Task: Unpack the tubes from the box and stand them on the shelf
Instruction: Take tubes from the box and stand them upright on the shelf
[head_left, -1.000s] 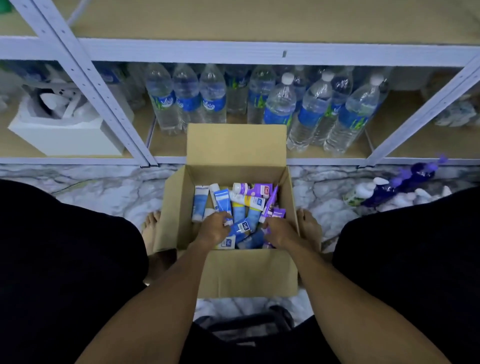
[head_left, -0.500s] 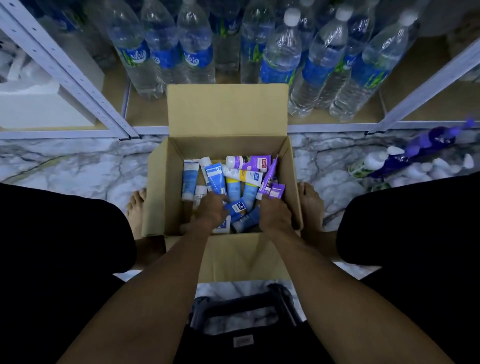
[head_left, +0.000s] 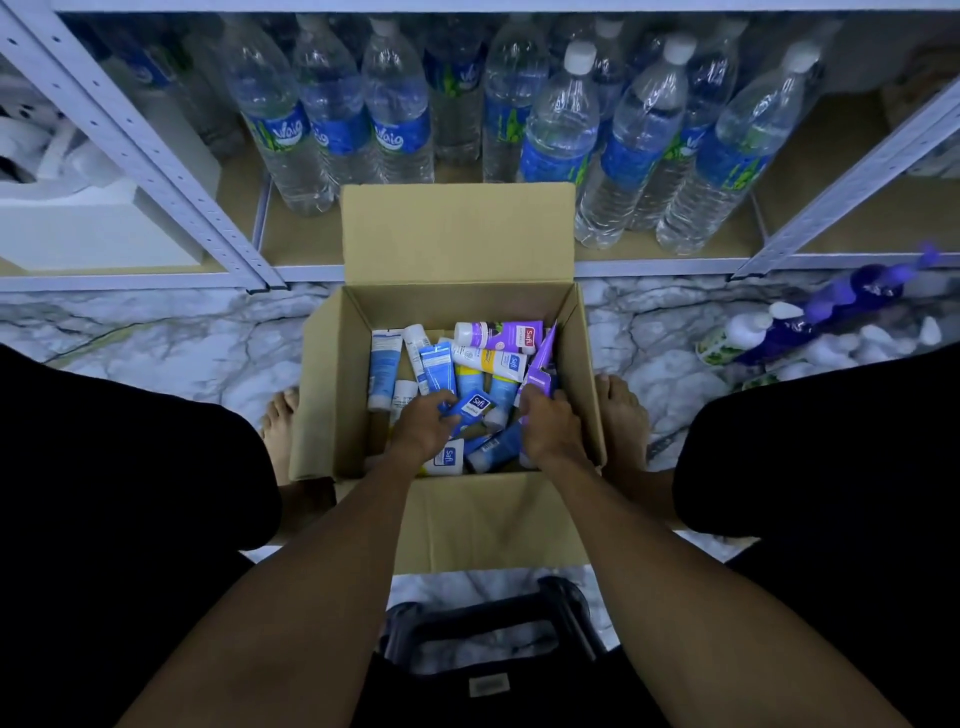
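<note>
An open cardboard box (head_left: 457, 239) stands on the floor between my feet, with several blue, white and purple tubes lying loose inside. My left hand (head_left: 423, 428) reaches into the box and grips a dark blue tube (head_left: 475, 407). My right hand (head_left: 548, 428) is beside it and holds a purple tube (head_left: 540, 364) that leans against the box's right wall. A purple and white tube (head_left: 498, 335) lies across the far end of the heap. The low shelf (head_left: 649, 267) runs just behind the box.
Several large water bottles (head_left: 558, 130) stand on the low shelf behind the box. A white foam box (head_left: 98, 228) sits on the shelf at left. Purple and white bottles (head_left: 789, 332) lie on the marble floor at right. A black stool (head_left: 488, 623) is under me.
The view tipped down toward the box. My left hand closed on the dark blue tube, and my right hand moved forward onto the purple tube.
</note>
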